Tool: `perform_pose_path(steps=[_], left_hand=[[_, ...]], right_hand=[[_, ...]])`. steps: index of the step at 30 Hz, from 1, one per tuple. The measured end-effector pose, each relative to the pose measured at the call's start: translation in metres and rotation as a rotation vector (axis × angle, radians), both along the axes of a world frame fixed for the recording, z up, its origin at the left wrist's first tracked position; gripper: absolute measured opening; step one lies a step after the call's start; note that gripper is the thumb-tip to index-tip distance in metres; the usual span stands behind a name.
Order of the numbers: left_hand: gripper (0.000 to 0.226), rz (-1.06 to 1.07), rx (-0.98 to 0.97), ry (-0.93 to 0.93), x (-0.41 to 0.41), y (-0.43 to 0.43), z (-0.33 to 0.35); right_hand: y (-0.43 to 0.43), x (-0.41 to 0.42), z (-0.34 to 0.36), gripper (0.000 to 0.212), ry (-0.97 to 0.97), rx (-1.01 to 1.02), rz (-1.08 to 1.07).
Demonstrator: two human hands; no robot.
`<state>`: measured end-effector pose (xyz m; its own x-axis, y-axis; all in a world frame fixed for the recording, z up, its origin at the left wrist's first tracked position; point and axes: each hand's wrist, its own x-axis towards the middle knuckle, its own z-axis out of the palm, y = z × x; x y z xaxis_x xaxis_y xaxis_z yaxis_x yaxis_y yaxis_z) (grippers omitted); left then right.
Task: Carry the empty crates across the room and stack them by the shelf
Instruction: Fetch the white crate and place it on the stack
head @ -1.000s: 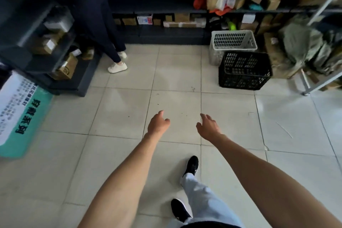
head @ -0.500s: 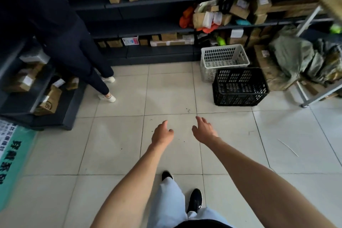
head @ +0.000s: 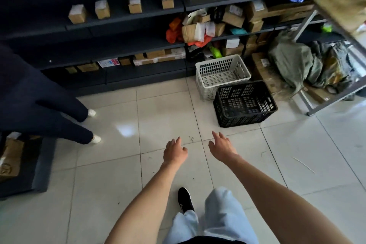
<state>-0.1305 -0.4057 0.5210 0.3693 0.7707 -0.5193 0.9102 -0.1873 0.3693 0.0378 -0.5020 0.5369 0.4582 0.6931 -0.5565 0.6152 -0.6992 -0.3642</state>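
An empty black plastic crate (head: 245,103) stands on the tiled floor ahead and to the right. Behind it, touching its far side, an empty white crate (head: 221,74) sits against the dark shelf (head: 126,18). Both my arms reach forward over the floor. My left hand (head: 175,152) holds nothing, its fingers loosely curled. My right hand (head: 222,147) is empty too, fingers spread and pointing toward the black crate, about a tile short of it.
A person in dark trousers and white shoes (head: 59,117) stands at the left by a low shelf of boxes (head: 13,162). Green sacks (head: 297,63) lie under a metal rack (head: 316,105) at the right. Cartons fill the shelf boards.
I have walked closer: the crates and shelf have grown and shifted down in view. My hands stay empty, the right one opening wider. The person at the left has shifted further left.
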Motion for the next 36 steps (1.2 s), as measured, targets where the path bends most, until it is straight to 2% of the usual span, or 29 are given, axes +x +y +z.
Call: perform_pose_path(steps=[7,17,23,31,36], left_hand=[[0.054,-0.1,-0.045,0.028,0.089,0.08,-0.005],[0.059,-0.09,-0.049,0.032,0.24,0.192,-0.013],[0.059,-0.11,-0.069,0.018,0.313,0.242,-0.02],[0.065,-0.191,-0.093,0.134,0.414,0.314,-0.093],[0.064,-0.179,-0.174,0.135,0.485,0.356,-0.139]], right_hand=[[0.065,0.072,-0.008,0.063,0.057,-0.009,-0.112],[0.185,0.216,-0.013,0.06,0.07,0.023,-0.098],[0.234,0.295,-0.017,0.061,0.063,-0.036,-0.086],[0.306,0.409,-0.061,0.061,0.074,-0.077,-0.116],[0.336,0.476,-0.108,0.061,0.121,-0.203,-0.112]])
